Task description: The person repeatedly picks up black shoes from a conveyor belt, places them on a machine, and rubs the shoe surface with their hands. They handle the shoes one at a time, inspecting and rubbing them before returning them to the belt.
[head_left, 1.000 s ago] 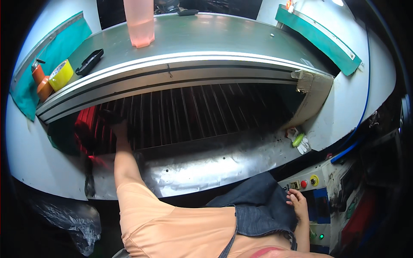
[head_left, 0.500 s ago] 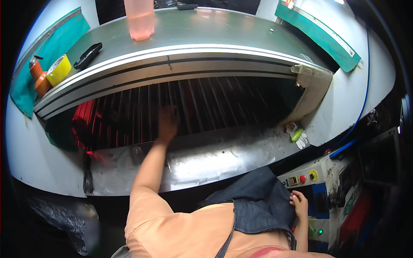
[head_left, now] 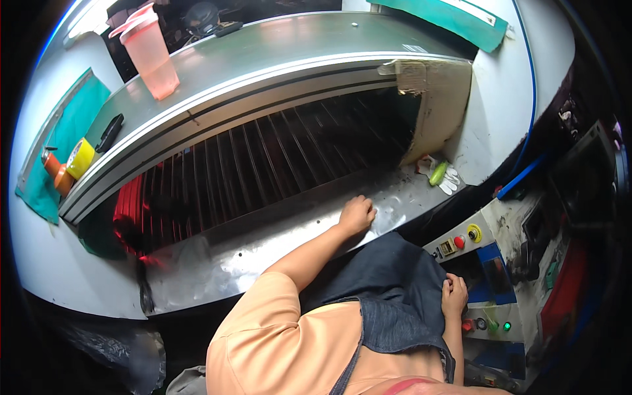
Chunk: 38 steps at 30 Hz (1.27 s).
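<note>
My left hand [head_left: 357, 214] rests at the front edge of the shiny metal ledge [head_left: 276, 253], its fingers curled and nothing visible in them. Near the apron, my right hand [head_left: 454, 295] hangs beside the control panel [head_left: 490, 245], fingers loosely bent and slightly apart, with nothing seen in it. A wide machine opening with dark slats [head_left: 243, 158] lies beyond the ledge, lit red at its left end. My dark denim apron [head_left: 395, 276] spreads between the two arms.
Above the opening, a pink translucent jug [head_left: 151, 62] stands on the green machine top [head_left: 263, 43]. Yellow tape [head_left: 80, 158] and an orange bottle [head_left: 50, 161] sit at the left. A white glove [head_left: 449, 181] and a green object [head_left: 438, 174] lie by the cardboard piece [head_left: 444, 108]. Right is a dark monitor [head_left: 582, 178].
My left hand has drawn back from over the slats to the metal ledge, moving right. My right hand stays by the control panel. The view has turned to the right.
</note>
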Motion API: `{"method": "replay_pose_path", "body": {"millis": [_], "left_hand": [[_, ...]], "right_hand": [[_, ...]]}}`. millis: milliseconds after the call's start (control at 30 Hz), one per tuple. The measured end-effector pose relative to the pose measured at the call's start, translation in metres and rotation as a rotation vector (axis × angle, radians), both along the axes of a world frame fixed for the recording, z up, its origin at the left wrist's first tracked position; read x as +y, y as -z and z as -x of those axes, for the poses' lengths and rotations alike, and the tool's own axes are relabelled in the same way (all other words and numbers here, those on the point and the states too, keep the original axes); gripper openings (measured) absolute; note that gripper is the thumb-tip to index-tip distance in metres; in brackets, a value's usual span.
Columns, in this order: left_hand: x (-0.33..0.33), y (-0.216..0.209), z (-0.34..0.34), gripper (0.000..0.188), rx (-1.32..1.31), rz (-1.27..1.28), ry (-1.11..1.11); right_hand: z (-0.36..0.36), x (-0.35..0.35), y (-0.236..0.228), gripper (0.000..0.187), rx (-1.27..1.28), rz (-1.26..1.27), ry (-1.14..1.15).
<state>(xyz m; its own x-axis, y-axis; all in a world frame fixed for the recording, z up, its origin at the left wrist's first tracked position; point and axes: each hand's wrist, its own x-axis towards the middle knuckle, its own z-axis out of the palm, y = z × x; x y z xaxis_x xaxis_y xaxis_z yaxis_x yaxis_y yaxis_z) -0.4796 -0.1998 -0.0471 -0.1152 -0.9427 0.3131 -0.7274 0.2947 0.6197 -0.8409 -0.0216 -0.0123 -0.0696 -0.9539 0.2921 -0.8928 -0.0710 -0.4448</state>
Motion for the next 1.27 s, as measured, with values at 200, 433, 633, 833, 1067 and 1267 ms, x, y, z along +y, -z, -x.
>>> {"method": "replay_pose_path", "body": {"millis": [200, 433, 633, 833, 1067, 1267], "left_hand": [[0.005, 0.0, 0.01, 0.018, -0.144, 0.047, -0.021], [0.006, -0.001, 0.013, 0.019, -0.182, 0.049, -0.033], [0.004, 0.002, 0.014, 0.019, -0.217, 0.05, -0.043], [0.004, -0.002, 0.015, 0.019, -0.236, 0.033, -0.04], [0.004, 0.0, 0.014, 0.018, -0.218, 0.069, -0.037], [0.004, -0.002, 0.014, 0.018, -0.225, 0.031, -0.045]], "right_hand": [[0.019, 0.009, 0.002, 0.021, -0.074, 0.012, 0.063], [0.029, 0.013, -0.002, 0.021, -0.125, 0.027, 0.058], [0.03, 0.012, -0.002, 0.021, -0.163, 0.059, 0.045], [0.03, 0.011, 0.0, 0.02, -0.173, 0.061, 0.05], [0.031, 0.012, 0.001, 0.02, -0.158, 0.076, 0.036], [0.029, 0.012, -0.002, 0.02, -0.133, 0.031, 0.042]]}}
